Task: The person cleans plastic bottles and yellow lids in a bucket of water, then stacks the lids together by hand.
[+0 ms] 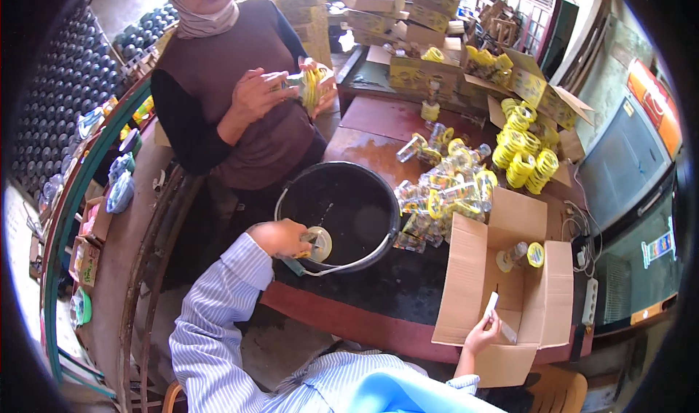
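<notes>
My left hand [280, 238] is closed around a small clear container [318, 244] with a pale round end and some yellow on it, over the near left rim of a black bucket [338, 180]. The bucket's wire handle rests along its near side. At the lower right, my right hand [482, 333] pinches a thin white strip [492, 303] at the near left side of an open cardboard box [550, 289]. Inside that box, a clear container [512, 256] lies beside another one with a yellow round end [535, 254].
Clear containers with yellow labels [448, 187] lie heaped right of the bucket. Behind them stand yellow ringed stacks [520, 147] and open cartons [422, 74]. Across the table a person's hands [262, 93] hold a yellow ringed stack [314, 85]. A curved metal rail [145, 267] runs at left.
</notes>
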`<act>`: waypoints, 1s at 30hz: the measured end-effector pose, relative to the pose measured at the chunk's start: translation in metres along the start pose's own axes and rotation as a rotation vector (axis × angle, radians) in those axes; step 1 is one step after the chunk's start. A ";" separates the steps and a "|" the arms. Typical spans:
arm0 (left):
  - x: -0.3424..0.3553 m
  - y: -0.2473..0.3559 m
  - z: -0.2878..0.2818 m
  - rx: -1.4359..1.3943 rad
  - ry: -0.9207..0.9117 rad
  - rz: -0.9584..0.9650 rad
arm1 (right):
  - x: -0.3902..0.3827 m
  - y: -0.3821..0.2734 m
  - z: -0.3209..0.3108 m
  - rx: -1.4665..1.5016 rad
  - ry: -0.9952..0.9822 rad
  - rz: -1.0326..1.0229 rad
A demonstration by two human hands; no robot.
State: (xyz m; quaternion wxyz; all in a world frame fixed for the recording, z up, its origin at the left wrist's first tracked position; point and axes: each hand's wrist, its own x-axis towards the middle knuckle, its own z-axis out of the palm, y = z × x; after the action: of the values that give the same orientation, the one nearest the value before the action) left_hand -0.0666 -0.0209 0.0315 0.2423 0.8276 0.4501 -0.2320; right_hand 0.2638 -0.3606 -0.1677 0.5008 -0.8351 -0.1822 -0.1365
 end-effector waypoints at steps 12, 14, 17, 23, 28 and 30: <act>-0.013 0.010 -0.007 0.024 0.205 0.057 | 0.004 0.000 0.000 0.004 -0.053 -0.018; -0.013 0.021 -0.015 -0.011 0.005 -0.021 | 0.004 -0.003 -0.001 0.007 -0.054 -0.008; -0.023 0.030 -0.025 -0.095 0.140 0.026 | 0.005 0.005 -0.001 0.002 -0.039 -0.043; -0.021 0.033 -0.022 -0.006 0.054 -0.075 | 0.004 0.006 0.000 0.012 -0.019 -0.069; -0.024 0.026 -0.012 -0.023 0.187 0.008 | 0.003 -0.002 -0.002 -0.004 -0.040 -0.053; -0.021 0.026 -0.015 -0.041 0.158 -0.001 | 0.003 -0.002 -0.004 0.012 -0.043 -0.062</act>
State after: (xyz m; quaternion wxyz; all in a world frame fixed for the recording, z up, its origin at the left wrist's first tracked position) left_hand -0.0521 -0.0379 0.0610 0.2228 0.8378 0.4730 -0.1569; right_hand 0.2653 -0.3628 -0.1625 0.4971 -0.8289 -0.2194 -0.1326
